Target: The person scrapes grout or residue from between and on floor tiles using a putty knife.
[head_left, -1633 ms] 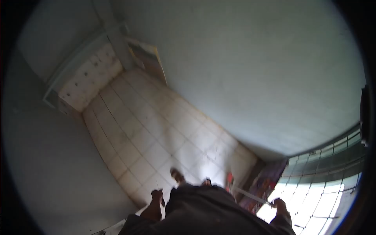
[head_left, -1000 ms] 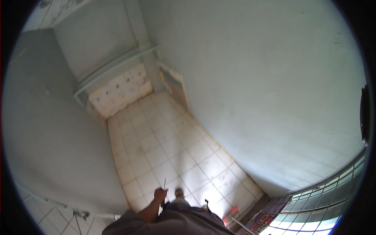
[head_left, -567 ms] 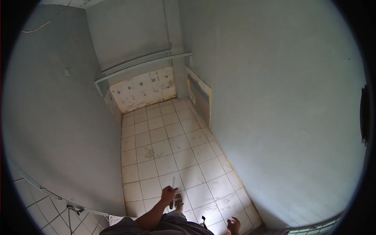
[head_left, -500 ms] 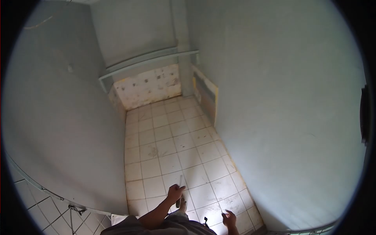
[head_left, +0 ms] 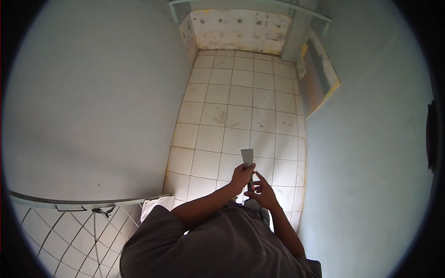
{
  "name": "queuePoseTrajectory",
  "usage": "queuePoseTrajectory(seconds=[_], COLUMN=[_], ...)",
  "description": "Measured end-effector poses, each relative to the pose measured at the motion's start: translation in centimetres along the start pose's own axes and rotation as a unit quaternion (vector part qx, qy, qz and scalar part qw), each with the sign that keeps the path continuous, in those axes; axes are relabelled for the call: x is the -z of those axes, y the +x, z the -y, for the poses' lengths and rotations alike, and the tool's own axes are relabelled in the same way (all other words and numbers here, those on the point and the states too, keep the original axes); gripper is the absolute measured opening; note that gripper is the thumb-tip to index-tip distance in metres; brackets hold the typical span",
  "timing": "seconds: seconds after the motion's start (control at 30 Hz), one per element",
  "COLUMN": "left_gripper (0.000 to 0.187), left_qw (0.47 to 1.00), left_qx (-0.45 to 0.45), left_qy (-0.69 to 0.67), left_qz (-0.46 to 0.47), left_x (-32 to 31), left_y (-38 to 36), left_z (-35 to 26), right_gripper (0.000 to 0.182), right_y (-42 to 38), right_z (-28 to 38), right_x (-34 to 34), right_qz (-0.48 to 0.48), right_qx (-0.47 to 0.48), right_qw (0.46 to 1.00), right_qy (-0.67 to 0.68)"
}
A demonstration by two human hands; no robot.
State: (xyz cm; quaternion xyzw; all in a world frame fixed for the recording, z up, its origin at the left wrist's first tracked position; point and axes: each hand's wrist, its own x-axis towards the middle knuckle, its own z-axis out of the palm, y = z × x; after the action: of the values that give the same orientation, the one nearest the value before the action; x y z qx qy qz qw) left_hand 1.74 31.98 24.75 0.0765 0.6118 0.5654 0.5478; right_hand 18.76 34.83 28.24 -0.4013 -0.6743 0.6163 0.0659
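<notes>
My left hand (head_left: 241,177) holds the putty knife (head_left: 247,157), fingers pinching it below the blade, which points away above the tiled floor (head_left: 237,121). My right hand (head_left: 265,194) is beside the handle, fingers spread; contact undetermined.

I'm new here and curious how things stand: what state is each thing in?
Scraper: held, blade pointing away from the body
Left hand: closed on scraper
Right hand: fingers bent, contact with scraper unclear
Floor tiles: stained
Lower far wall: blotchy
</notes>
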Motion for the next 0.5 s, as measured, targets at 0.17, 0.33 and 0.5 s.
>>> queuePoseTrajectory(seconds=[0.17, 0.33, 0.5], left_gripper=[0.039, 0.041, 0.041], left_qw=[1.000, 0.991, 0.943], left_qx=[0.011, 0.011, -0.019], left_qy=[0.019, 0.115, 0.320], left_qz=[0.020, 0.074, 0.084], left_x=[1.3, 3.6, 8.6], left_y=[5.0, 11.4, 18.0], left_z=[-3.9, -6.1, -9.1], right_gripper=[0.105, 0.089, 0.064], right_y=[7.3, 15.6, 27.1], right_z=[3.1, 2.4, 1.7], right_x=[0.5, 3.7, 9.3], right_qz=[-0.029, -0.023, -0.110], right_qx=[0.029, 0.045, -0.057], right_qw=[0.998, 0.999, 0.985], right_qy=[-0.037, 0.004, 0.124])
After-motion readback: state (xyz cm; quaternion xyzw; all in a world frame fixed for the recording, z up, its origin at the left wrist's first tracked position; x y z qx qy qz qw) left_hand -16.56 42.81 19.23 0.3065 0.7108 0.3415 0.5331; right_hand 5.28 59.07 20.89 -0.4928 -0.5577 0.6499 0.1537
